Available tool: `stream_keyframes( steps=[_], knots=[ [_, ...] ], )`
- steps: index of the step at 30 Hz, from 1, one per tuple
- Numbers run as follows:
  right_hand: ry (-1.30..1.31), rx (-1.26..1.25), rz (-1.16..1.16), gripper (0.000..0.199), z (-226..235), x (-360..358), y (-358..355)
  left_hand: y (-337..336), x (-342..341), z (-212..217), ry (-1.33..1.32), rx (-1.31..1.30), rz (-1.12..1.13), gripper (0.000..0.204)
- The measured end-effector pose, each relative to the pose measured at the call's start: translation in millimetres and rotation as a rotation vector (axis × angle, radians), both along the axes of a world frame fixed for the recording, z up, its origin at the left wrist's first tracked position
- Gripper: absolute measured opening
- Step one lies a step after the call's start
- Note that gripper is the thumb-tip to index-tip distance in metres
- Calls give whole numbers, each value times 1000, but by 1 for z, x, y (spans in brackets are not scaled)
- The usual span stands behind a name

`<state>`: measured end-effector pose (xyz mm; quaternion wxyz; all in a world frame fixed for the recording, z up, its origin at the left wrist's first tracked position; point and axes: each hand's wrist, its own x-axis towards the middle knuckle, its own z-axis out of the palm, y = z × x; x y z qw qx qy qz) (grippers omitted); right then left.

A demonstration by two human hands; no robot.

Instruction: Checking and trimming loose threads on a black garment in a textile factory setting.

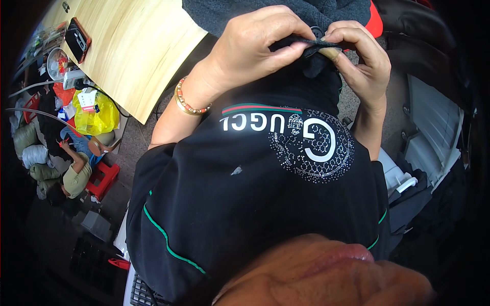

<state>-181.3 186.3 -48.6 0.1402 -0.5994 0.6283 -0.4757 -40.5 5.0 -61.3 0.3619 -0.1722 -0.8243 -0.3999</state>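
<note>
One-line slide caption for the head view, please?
The left hand and right hand pinch dark cloth by a black button, near a wooden table.

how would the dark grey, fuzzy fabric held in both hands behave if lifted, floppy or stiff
The dark grey, fuzzy fabric would probably hang floppy, since it bunches in soft folds. Its fuzzy surface suggests it is unlikely to slip easily. Around the round black button, it may bend less, as that disc looks rigid.

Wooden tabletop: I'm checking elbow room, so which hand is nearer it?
Left. The left hand is just right of the wooden tabletop; the right hand is farther right.
</note>
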Motion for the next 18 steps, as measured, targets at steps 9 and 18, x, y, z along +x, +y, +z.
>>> stream_keyframes(
  steps=[9,18],
  knots=[
    [-51,-128,-255,29,4,23,-5,9,-10,24,-87,-115,282,21],
    [-40,49,-515,18,-26,4,34,-7,-20,0,120,228,143,20]
  ],
)
